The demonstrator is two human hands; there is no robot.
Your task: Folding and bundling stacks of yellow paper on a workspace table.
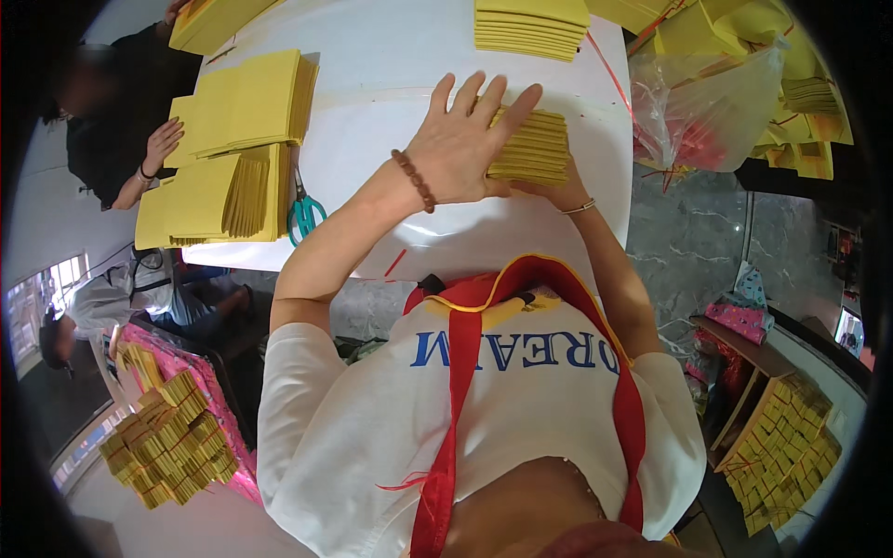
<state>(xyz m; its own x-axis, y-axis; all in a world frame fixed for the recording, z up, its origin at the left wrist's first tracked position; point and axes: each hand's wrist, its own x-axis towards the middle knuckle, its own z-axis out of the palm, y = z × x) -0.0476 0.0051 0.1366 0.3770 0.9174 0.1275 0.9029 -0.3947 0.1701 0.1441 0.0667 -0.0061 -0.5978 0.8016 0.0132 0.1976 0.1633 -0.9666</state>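
Note:
A thick stack of folded yellow paper (532, 149) stands near the right side of the white table, its layered edges showing. My left hand (460, 144) is open at the stack's left side, fingers spread, with the index finger across its upper left corner. Around that wrist is a brown bead bracelet. At the stack's near right side, my right hand (569, 189) grips it; the stack hides part of those fingers. Another pile of yellow paper (530, 28) lies beyond, at the table's far edge.
Teal-handled scissors (305, 216) lie beside large yellow paper piles (237, 102) on the left. Across there, a co-worker's hand (164, 144) touches the piles. A clear plastic bag (712, 107) sits right of the table (372, 121). Tied yellow bundles (172, 442) are stacked at lower left.

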